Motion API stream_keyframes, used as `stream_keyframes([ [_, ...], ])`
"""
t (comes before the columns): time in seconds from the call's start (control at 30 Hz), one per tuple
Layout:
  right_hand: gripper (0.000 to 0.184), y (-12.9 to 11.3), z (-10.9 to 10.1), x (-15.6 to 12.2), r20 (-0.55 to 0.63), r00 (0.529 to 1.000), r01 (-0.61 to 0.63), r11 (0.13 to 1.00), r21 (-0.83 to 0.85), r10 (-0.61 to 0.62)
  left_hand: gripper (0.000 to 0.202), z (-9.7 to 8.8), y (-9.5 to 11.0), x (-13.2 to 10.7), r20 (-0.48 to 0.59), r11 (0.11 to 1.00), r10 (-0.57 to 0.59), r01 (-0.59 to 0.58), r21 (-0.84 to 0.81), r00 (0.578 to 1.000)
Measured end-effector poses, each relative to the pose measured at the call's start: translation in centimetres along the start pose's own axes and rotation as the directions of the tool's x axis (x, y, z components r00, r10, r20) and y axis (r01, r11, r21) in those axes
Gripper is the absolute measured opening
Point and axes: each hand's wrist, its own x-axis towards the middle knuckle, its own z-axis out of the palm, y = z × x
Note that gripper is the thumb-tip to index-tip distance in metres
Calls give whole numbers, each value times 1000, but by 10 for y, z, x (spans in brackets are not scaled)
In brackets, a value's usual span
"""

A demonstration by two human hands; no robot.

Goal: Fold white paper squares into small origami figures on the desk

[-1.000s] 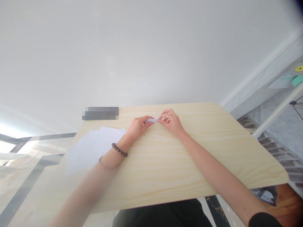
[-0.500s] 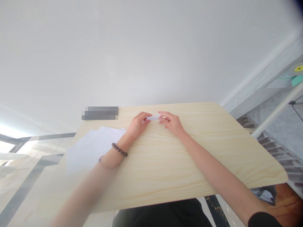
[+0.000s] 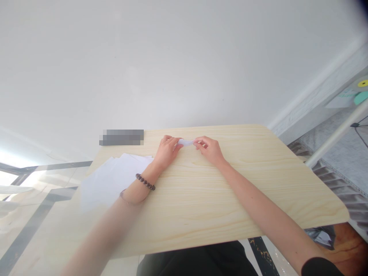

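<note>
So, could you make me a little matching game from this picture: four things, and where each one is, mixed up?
Things:
1. White strip
2. Dark beaded bracelet
3. White sheets
4. Black sleeve

Places:
A. On the table's left part
B. On the right arm
C. Between left hand and right hand
D. Around the left wrist

Pairs: 1-C, 2-D, 3-A, 4-B

Mid-frame, the left hand [image 3: 168, 151] and right hand [image 3: 213, 151] partly hide a narrow white paper strip [image 3: 186, 142]; at left, a grey rectangle [image 3: 121, 137] is pixelated.
</note>
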Motion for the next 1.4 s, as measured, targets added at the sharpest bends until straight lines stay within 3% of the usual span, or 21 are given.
stream_keyframes([
  [0.2,26,3,1,1,-49,997,-52,998,40,54,24,-2,5,1,73,997,-23,28,-76,997],
  [0.4,20,0,1,-1,-4,999,-33,999,27,33,31,-4,10,-1,126,961,-173,195,-197,977],
  [0.67,18,-7,1,-3,36,996,75,997,21,-76,36,-7,11,0,243,800,-209,309,-514,947],
  [0.83,19,-13,3,-5,102,980,174,983,-51,-168,38,-11,15,1,225,832,-232,312,-459,947],
  [1.03,17,-14,5,-6,60,992,115,992,-45,-112,37,-12,15,2,267,807,-300,393,-441,916],
  [1.4,16,-16,3,-7,100,980,174,985,-14,-171,38,-12,10,3,322,751,-334,457,-477,886],
])
